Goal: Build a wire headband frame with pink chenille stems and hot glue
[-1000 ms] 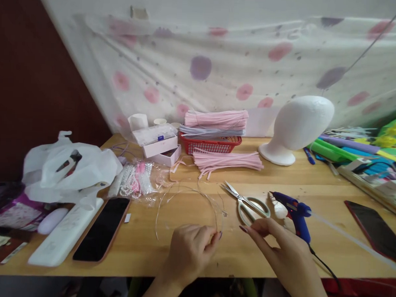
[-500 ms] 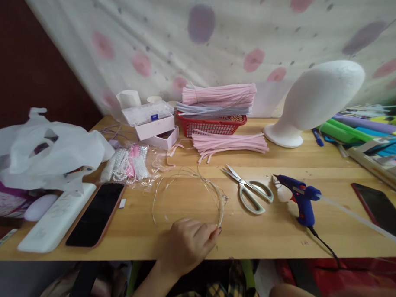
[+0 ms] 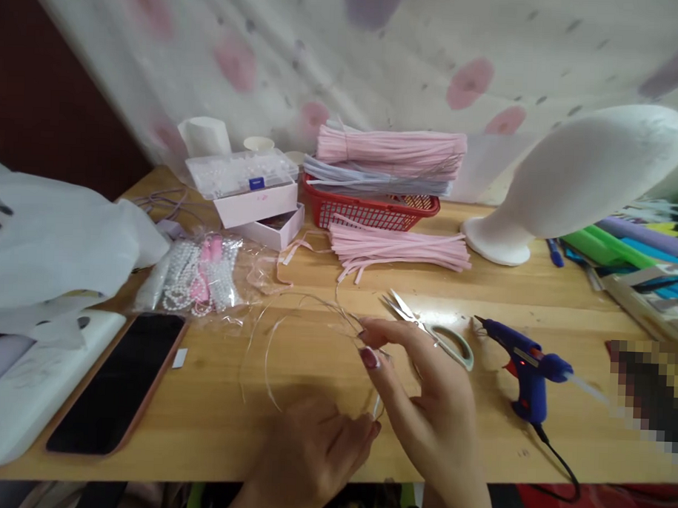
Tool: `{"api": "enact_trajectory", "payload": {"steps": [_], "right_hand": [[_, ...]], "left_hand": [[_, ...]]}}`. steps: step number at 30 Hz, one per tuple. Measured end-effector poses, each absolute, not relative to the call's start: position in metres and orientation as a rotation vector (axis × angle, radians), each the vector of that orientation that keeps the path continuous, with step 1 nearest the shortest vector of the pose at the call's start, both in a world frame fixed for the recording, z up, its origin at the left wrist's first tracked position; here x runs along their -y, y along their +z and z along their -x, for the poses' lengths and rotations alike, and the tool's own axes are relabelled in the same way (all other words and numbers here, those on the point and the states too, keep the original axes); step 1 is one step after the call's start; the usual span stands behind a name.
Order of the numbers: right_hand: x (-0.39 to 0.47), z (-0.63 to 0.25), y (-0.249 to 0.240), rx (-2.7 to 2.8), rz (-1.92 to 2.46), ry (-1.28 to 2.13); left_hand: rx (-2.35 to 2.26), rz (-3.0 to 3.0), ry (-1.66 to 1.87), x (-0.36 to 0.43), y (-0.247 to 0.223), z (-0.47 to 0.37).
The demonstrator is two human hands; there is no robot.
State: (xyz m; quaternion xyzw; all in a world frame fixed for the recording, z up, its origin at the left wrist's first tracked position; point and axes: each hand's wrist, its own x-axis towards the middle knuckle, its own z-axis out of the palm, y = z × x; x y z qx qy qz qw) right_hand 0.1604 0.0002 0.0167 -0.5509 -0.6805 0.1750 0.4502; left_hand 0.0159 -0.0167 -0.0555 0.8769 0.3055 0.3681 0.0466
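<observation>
L hand pinches wire hoop at near end; R hand, fingers loosely open, touches its arc — I'd keep grip light, avoid kinks.

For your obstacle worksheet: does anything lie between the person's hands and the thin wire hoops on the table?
Nothing visible does. The left hand pinches the wire hoops at their near end, and the right hand fingers them directly.

Right hand covers part of scissors. Pixelated patch at right edge, possibly a phone. White bag cut off left.
</observation>
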Motion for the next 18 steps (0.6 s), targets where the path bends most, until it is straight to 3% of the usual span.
{"api": "enact_trajectory", "payload": {"steps": [18], "right_hand": [[-0.031,-0.158,0.037,2.070,1.369,0.419]], "left_hand": [[-0.810,-2.680,1.011,0.016,-0.054,-0.013]]}}
